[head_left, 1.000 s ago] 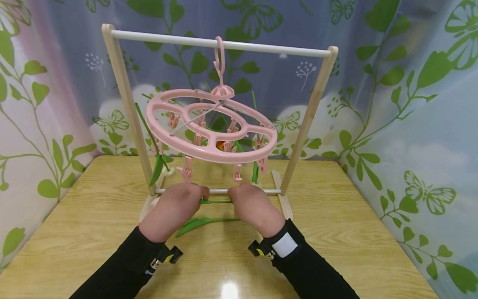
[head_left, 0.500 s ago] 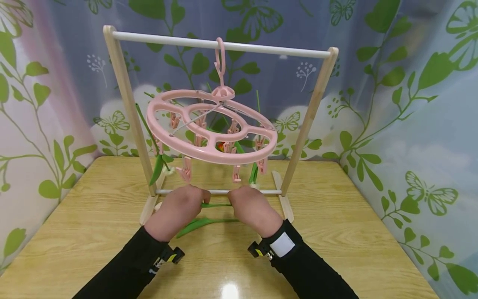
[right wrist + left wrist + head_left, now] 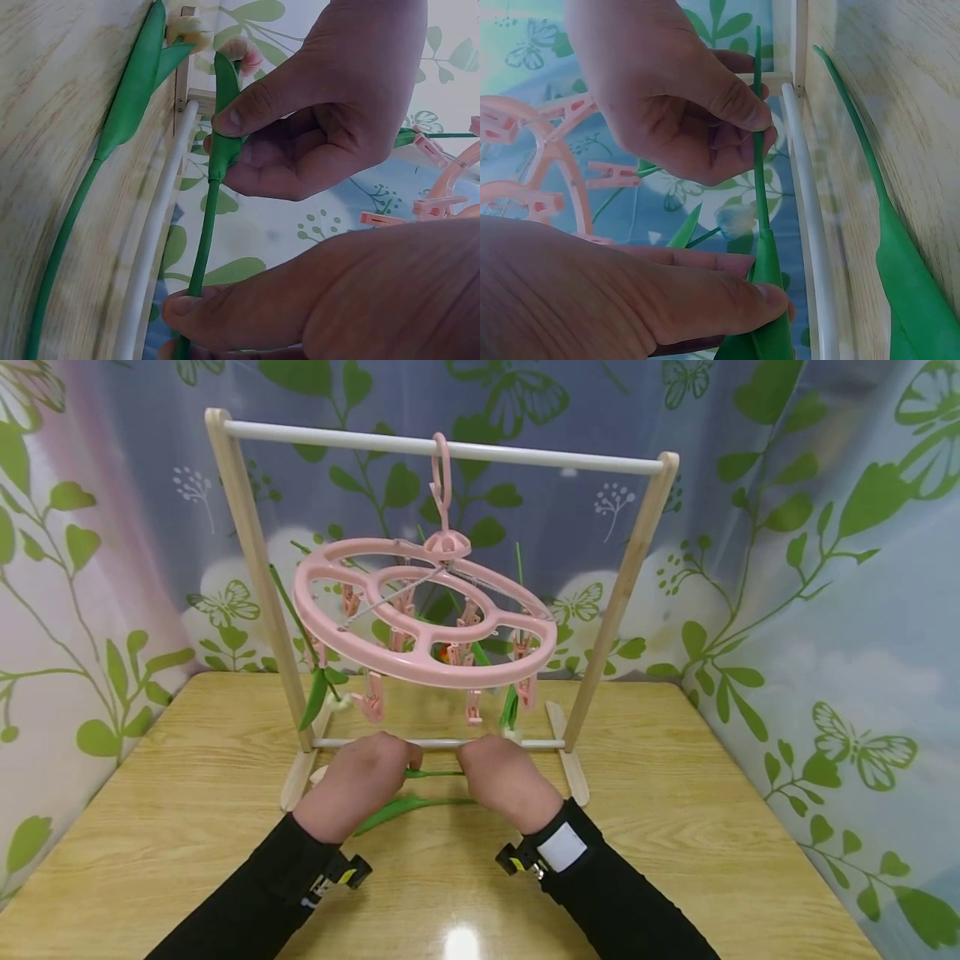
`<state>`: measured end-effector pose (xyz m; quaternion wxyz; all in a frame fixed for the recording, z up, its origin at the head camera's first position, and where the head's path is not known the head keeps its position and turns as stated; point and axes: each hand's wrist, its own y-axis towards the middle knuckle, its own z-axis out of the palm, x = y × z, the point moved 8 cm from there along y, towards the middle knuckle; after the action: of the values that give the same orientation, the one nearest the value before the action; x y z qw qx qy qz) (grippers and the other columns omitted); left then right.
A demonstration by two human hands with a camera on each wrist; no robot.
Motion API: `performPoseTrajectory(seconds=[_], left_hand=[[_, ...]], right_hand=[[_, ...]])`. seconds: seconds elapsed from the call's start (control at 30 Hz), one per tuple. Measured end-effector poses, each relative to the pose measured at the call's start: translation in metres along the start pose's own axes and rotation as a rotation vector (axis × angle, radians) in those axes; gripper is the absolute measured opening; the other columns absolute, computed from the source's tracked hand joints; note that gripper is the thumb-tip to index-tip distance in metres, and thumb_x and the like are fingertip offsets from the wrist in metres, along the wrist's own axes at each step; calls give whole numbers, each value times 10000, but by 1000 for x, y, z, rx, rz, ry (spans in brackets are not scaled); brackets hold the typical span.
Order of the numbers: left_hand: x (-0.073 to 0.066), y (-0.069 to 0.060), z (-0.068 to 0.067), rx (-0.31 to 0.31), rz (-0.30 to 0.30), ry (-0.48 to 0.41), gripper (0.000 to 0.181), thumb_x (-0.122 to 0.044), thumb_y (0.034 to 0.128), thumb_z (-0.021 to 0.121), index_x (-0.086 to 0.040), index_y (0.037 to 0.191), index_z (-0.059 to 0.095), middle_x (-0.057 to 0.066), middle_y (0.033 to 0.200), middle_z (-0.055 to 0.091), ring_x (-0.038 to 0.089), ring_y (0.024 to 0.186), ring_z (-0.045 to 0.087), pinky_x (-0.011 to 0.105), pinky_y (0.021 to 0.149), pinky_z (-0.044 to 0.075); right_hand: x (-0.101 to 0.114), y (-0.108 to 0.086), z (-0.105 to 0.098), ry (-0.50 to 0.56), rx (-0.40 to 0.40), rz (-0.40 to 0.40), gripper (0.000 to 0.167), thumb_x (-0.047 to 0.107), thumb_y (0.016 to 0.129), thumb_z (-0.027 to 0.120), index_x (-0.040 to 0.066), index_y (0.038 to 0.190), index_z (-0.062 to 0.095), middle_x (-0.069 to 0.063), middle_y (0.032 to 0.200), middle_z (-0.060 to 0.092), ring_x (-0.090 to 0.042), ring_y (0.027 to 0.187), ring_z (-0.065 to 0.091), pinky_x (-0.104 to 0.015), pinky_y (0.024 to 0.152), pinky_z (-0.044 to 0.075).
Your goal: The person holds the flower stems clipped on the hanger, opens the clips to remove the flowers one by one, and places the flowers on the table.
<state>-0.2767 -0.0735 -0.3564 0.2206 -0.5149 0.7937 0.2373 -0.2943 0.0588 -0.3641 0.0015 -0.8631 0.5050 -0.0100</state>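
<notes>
An artificial tulip with a pale pinkish bloom (image 3: 244, 54) is held across both hands, its green stem (image 3: 437, 773) bridging the gap between them. My left hand (image 3: 358, 781) pinches it by the leaf base, thumb on top. On the bare stem, my right hand (image 3: 506, 777) pinches with thumb and fingers. Just below the hands, a second tulip (image 3: 396, 811) lies on the table, its bloom (image 3: 189, 34) yellowish white. Above hangs a pink round clip hanger (image 3: 427, 672), with a dangling clip (image 3: 373, 697) near my left hand and another clip (image 3: 474, 707) near my right.
A wooden stand with a white top bar (image 3: 330, 437) carries the hanger; its lower bar (image 3: 438, 745) runs just behind the hands. Other tulips hang from clips, with one leaf (image 3: 315, 702) at left and green leaves (image 3: 509, 708) at right. A patterned curtain (image 3: 847, 635) encloses the table (image 3: 675, 827).
My left hand has shifted slightly to the right, while the grip of both hands on the tulip stays the same. The hanging tulip at the right has swayed a little.
</notes>
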Motion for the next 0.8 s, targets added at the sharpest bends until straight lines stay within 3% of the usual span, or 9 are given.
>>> performPoseTrajectory(seconds=[0.07,0.3,0.53,0.7,0.8], left_hand=[[0,0,1,1,11,17,391,-100,1018,340,-205,648,407,-79,586,191,89,548,151,250,556,208],[-11,-2,-2,-86,179,353,322,-37,989,436,-178,702,474,-101,582,183,58,528,162,224,516,187],[-9,1,1,-27,170,342,345,-17,962,439,-200,672,477,-98,581,202,57,526,181,222,509,186],[-16,-4,3,-64,283,506,319,37,940,521,-199,749,617,-102,582,229,46,542,207,199,504,185],[-19,-5,3,-107,336,583,311,55,919,570,-209,760,615,-106,589,208,42,545,204,195,495,170]], right_hand=[[0,1,1,2,-3,-2,259,66,992,550,162,757,599,31,627,516,-110,559,449,-247,486,360],[0,1,2,12,-2,-2,232,64,984,554,152,775,600,22,625,516,-112,552,451,-253,480,372],[0,5,7,9,22,-10,236,67,988,556,163,781,618,31,628,527,-103,544,464,-245,471,375],[1,6,12,-3,30,-22,260,56,975,562,176,749,610,43,631,536,-95,555,479,-245,483,397],[2,7,15,-10,39,-27,267,54,967,573,181,734,603,47,632,534,-93,563,475,-245,494,399]])
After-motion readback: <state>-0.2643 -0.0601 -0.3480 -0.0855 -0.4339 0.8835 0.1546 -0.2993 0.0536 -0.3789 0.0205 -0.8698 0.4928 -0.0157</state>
